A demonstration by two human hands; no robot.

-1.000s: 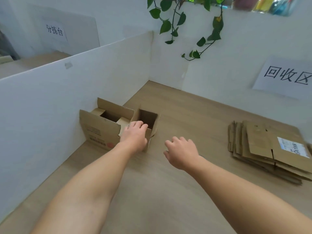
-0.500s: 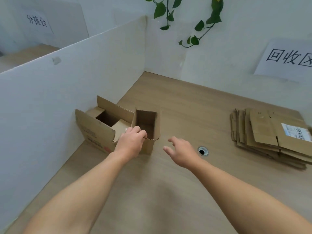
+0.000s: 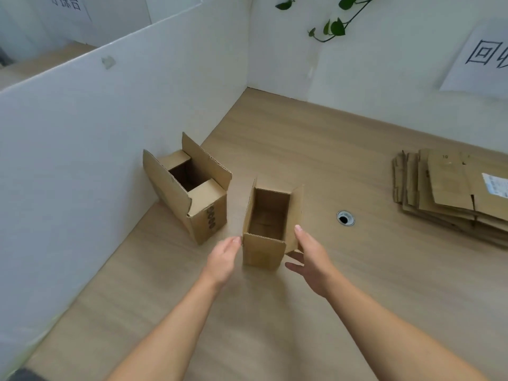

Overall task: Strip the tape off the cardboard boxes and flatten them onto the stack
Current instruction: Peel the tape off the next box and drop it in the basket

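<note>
A small open-topped cardboard box [image 3: 264, 251] stands upright on the wooden table [image 3: 275, 325], flaps raised. My left hand [image 3: 224, 259] is at its left side, straight fingertips touching the near left corner. On the other side is my right hand [image 3: 312, 255], thumb against the right flap and fingers stretched out low beside the box. A larger open box [image 3: 204, 213] with dark print stands apart to the left, against the white partition. The stack of flattened boxes [image 3: 453, 193] lies at the far right. I see no tape on either box.
A white partition [image 3: 82, 160] walls off the table's left side, and white walls close the back. A round cable hole [image 3: 345, 218] sits in the table between the small box and the stack. A paper sign [image 3: 483, 56] and a trailing plant [image 3: 334, 26] hang on the back wall.
The small box has come away from the larger box toward me. My left hand has let go of its rim and lies beside it; my right hand has reached its right side.
</note>
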